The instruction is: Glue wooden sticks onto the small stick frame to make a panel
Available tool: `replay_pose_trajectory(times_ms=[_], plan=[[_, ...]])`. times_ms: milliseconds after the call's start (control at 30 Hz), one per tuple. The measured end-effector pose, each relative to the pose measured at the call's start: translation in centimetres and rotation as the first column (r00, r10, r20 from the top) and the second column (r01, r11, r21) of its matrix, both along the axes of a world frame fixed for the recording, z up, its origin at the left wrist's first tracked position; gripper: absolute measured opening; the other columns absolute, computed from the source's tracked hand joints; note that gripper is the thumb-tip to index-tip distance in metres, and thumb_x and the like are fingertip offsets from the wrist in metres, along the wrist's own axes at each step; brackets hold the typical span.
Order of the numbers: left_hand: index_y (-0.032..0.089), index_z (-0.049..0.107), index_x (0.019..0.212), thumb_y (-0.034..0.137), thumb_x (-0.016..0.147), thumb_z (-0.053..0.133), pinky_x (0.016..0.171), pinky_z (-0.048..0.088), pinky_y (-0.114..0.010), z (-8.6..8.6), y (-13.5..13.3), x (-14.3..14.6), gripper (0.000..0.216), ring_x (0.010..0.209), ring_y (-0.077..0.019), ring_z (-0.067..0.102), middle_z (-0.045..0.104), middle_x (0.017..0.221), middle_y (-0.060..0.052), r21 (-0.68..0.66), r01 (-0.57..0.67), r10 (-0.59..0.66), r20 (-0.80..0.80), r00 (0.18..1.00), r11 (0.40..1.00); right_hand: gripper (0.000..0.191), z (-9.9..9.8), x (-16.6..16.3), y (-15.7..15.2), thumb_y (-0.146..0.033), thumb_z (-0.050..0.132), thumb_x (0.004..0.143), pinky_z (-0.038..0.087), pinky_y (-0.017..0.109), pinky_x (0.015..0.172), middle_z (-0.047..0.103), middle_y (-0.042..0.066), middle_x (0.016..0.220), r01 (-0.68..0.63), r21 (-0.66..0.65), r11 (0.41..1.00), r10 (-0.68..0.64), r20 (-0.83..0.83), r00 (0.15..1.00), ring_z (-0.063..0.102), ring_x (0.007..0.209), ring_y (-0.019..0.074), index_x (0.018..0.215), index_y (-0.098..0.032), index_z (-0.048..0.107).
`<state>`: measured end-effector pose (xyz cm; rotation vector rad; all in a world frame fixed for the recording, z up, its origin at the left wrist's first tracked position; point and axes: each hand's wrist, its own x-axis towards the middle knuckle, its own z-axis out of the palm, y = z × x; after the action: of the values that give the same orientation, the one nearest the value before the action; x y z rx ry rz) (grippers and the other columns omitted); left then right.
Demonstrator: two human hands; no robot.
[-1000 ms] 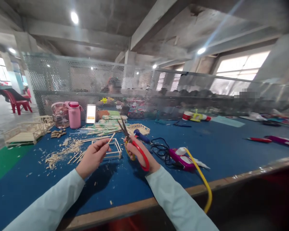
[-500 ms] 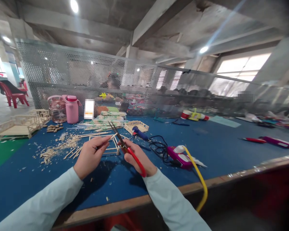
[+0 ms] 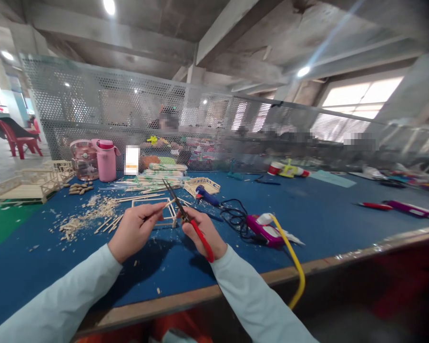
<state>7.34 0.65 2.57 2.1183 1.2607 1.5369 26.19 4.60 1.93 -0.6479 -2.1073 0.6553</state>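
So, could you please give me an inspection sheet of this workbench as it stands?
Surface: blue table with a wooden front edge, littered with chips.
Job's things: thin wooden stick; red-handled scissors; wooden frame lying just behind them.
Clutter: wood offcuts, pink bottle, purple glue gun, small wooden tray, wooden model.
Grips: left hand pinches the thin wooden stick; right hand holds the red-handled scissors, blades by the stick's far end.
Cables: black cord coiled beside the purple glue gun; yellow cable running off the front edge.
Surroundings: perforated metal screen behind the table, a person beyond it; red chair far left.
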Motion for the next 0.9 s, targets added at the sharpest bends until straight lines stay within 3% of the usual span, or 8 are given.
replay_pose_trajectory(times_ms=[133,333,700,900], plan=[[0.02,0.069,0.099,0.027,0.083,0.047,0.062,0.053,-0.025,0.1,-0.1,0.1,0.029,0.068,-0.0158,0.066,0.073,0.079,-0.003,-0.009,0.017,-0.018,-0.014,1.0,1.0,0.054,-0.2,-0.2,0.0,-0.066,0.034,0.082,0.031,0.024,0.05,0.044,-0.001,0.059,0.05,0.078,0.996,-0.051,0.01,0.999,0.038,0.051,0.0108,0.079,-0.016,0.055],[0.019,0.068,0.103,0.029,0.084,0.047,0.066,0.052,-0.026,-0.2,0.5,-0.6,0.03,0.069,-0.0161,0.066,0.073,0.075,-0.003,-0.013,-0.038,0.038,-0.014,0.999,0.999,0.065,-0.7,-0.3,0.3,-0.075,0.036,0.075,0.036,0.025,0.055,0.047,0.0,0.067,-0.036,0.017,0.999,0.036,-0.014,0.999,0.04,0.058,0.0129,0.099,-0.016,0.049],[0.019,0.068,0.102,0.026,0.083,0.046,0.064,0.052,-0.025,0.1,0.2,-0.6,0.03,0.069,-0.0155,0.066,0.073,0.081,-0.004,0.016,-0.028,0.029,-0.055,0.998,0.999,0.067,-1.1,0.1,0.6,-0.076,0.04,0.072,0.038,0.025,0.059,0.047,0.002,0.074,-0.09,-0.004,0.996,0.09,0.015,0.996,0.042,0.065,0.0142,0.102,-0.017,0.05],[0.018,0.068,0.101,0.026,0.083,0.046,0.065,0.053,-0.025,0.2,0.2,-0.9,0.03,0.07,-0.0159,0.067,0.073,0.082,-0.005,0.037,-0.039,0.042,-0.075,0.996,0.999,0.067,-0.9,0.1,0.4,-0.076,0.04,0.072,0.033,0.024,0.052,0.041,-0.002,0.068,-0.125,-0.025,0.992,0.125,-0.018,0.992,0.034,0.057,0.0111,0.103,-0.017,0.047]])
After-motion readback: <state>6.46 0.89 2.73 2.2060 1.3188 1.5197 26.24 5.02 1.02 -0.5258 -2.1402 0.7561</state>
